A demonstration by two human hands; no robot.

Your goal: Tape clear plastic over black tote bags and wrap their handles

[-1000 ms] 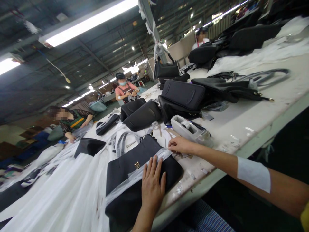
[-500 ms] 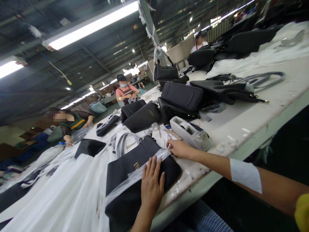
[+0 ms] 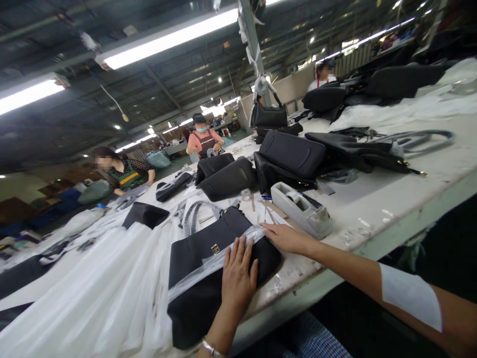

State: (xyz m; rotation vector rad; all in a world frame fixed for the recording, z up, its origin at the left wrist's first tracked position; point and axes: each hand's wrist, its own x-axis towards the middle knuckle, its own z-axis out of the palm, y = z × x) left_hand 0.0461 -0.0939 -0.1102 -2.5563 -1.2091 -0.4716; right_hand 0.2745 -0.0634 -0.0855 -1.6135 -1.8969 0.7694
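A black handbag (image 3: 201, 318) with a gold clasp (image 3: 215, 248) lies on the table before me. A clear plastic strip (image 3: 197, 277) runs across its front below the clasp. My left hand (image 3: 238, 273) lies flat on the bag and strip, fingers stretched out. My right hand (image 3: 286, 238) is at the strip's far right end by the bag's edge, its fingers closed there; the fingertips are partly hidden. Close behind it stands a pale tape dispenser (image 3: 303, 211). The bag's wrapped handles (image 3: 192, 219) lie beyond its top edge.
Several black bags (image 3: 290, 154) are piled behind the dispenser. White wrapping sheets (image 3: 108, 283) cover the left side. Bits of clear tape (image 3: 361, 228) stick along the table's front edge (image 3: 402, 223). Co-workers (image 3: 128, 171) stand across the table.
The view has shifted, so the scene sits slightly further right. My right fingers have gone from pinching a small white bit to resting lower at the strip's end. My left hand stays flat.
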